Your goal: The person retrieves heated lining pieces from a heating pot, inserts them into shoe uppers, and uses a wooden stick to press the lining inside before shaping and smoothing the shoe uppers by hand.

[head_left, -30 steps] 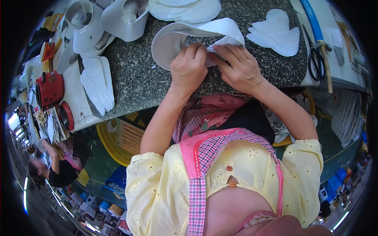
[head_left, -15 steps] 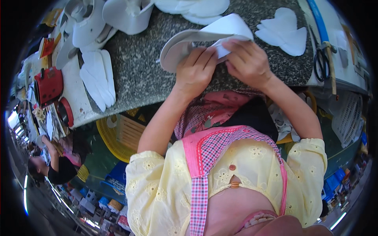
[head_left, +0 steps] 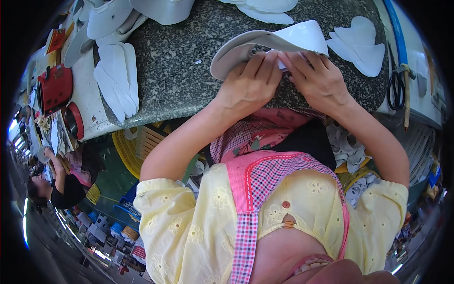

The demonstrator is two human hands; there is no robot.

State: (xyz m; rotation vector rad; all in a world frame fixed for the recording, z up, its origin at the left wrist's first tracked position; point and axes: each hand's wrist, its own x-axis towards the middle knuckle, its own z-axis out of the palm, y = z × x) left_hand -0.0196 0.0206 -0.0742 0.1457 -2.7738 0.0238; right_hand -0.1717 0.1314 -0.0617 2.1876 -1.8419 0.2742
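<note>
A white, curved shoe upper is held just above the speckled stone worktop, its open edge toward me. My left hand pinches that near edge with bent fingers. Close beside it, my right hand grips the same edge, the fingertips of both hands almost meeting. A small white flap shows between the fingertips; the thumbs and the inside of the upper are mostly hidden.
Flat white sole-shaped pieces lie at left, with more white pieces at right. Other white uppers are heaped far left. Black-handled scissors and a blue hose border the right side. Yellow basket below; another person at left.
The view has shifted a little, so the hands and upper appear farther right. My fingertips have come closer together on the upper's edge, and its far side looks lower.
</note>
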